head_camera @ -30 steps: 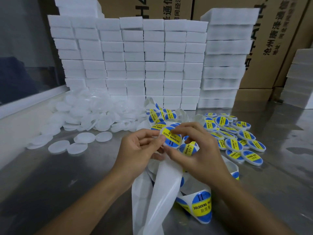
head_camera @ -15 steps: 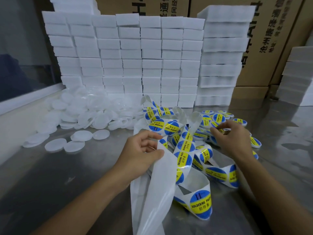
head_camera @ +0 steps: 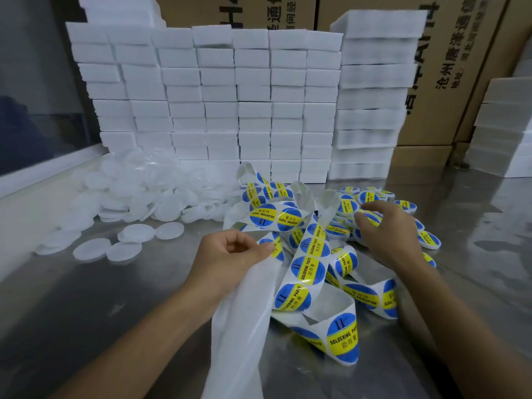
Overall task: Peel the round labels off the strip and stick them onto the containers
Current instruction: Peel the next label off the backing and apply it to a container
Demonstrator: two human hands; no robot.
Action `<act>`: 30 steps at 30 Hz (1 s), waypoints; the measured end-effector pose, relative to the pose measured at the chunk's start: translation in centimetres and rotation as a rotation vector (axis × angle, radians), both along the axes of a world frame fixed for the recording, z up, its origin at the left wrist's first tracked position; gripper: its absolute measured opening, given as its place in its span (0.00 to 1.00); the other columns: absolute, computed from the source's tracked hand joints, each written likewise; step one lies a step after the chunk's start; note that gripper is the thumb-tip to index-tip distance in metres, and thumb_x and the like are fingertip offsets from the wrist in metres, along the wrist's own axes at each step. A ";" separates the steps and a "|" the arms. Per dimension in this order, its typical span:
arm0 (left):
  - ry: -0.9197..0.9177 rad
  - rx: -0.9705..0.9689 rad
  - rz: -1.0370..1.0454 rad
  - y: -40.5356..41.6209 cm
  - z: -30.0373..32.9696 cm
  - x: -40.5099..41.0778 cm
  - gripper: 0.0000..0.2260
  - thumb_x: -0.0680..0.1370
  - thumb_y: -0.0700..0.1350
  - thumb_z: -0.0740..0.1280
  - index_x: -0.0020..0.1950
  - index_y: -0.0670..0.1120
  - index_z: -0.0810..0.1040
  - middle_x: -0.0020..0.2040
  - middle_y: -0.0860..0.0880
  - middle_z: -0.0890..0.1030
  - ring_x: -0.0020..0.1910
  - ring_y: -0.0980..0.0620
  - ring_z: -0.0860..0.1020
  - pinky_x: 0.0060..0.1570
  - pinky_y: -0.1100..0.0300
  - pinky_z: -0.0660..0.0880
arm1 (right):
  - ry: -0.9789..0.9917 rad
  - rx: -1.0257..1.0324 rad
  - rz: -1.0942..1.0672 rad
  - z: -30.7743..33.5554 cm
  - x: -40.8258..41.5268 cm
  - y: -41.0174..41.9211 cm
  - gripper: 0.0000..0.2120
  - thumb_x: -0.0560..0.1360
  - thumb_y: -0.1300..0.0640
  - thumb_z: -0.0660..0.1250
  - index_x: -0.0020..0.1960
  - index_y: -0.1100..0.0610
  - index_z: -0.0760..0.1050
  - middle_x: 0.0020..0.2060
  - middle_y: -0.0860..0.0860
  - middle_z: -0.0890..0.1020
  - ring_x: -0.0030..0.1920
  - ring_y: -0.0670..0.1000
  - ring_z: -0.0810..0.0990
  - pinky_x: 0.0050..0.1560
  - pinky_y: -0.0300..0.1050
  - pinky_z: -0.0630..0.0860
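A long white backing strip (head_camera: 309, 263) carrying round blue-and-yellow "SOLDERING PASTE" labels lies tangled on the steel table. My left hand (head_camera: 230, 260) pinches the strip near its peeled, bare end (head_camera: 241, 326), which hangs toward me. My right hand (head_camera: 388, 231) reaches over the pile of labelled round containers (head_camera: 429, 240) at the right, fingers spread and resting on them. Whether it holds one cannot be told. A heap of plain white round containers (head_camera: 138, 194) lies at the left.
A wall of stacked white foam blocks (head_camera: 218, 99) stands behind the piles. Cardboard boxes (head_camera: 449, 67) rise at the back right, with more foam blocks (head_camera: 501, 133) at the far right. A raised ledge (head_camera: 43, 174) runs along the left.
My right hand left the strip and moved right onto the labelled containers. The container it labelled a second ago is out of my hands. My left hand still pinches the strip.
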State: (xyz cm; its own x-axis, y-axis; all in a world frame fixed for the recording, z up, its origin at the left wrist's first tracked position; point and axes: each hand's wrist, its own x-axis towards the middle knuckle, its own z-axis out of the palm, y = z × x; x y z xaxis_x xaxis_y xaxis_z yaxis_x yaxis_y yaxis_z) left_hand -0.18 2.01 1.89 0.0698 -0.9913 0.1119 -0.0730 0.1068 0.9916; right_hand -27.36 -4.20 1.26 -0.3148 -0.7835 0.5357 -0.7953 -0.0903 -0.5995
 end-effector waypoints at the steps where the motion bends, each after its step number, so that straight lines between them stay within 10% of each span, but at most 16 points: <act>1: 0.017 0.021 0.012 -0.1 -0.1 0.1 0.10 0.65 0.43 0.79 0.32 0.47 0.79 0.29 0.52 0.79 0.28 0.59 0.75 0.28 0.69 0.71 | -0.016 -0.043 0.033 0.6 0.4 0.4 0.13 0.77 0.54 0.68 0.58 0.58 0.81 0.56 0.53 0.83 0.55 0.54 0.81 0.50 0.44 0.72; 6: 0.079 0.128 -0.037 -0.5 -0.1 0.4 0.09 0.68 0.32 0.74 0.39 0.46 0.82 0.43 0.45 0.82 0.39 0.51 0.79 0.41 0.60 0.74 | -0.078 -0.094 0.303 2.6 2.9 3.0 0.04 0.76 0.56 0.69 0.49 0.52 0.82 0.39 0.39 0.82 0.43 0.37 0.81 0.44 0.35 0.77; 15: 0.370 0.066 -0.205 0.3 0.9 0.0 0.22 0.64 0.35 0.75 0.56 0.45 0.77 0.48 0.43 0.86 0.42 0.46 0.85 0.34 0.57 0.80 | 0.058 -0.198 0.657 1.9 9.2 6.2 0.04 0.75 0.60 0.71 0.47 0.54 0.83 0.38 0.44 0.82 0.40 0.44 0.80 0.41 0.43 0.77; 30: -0.025 -0.265 -0.151 0.7 0.4 -0.3 0.14 0.73 0.34 0.72 0.51 0.50 0.75 0.40 0.49 0.86 0.39 0.50 0.85 0.36 0.60 0.80 | 0.464 -0.402 0.605 2.0 10.0 7.3 0.06 0.75 0.57 0.70 0.43 0.58 0.83 0.36 0.52 0.81 0.35 0.54 0.79 0.31 0.50 0.76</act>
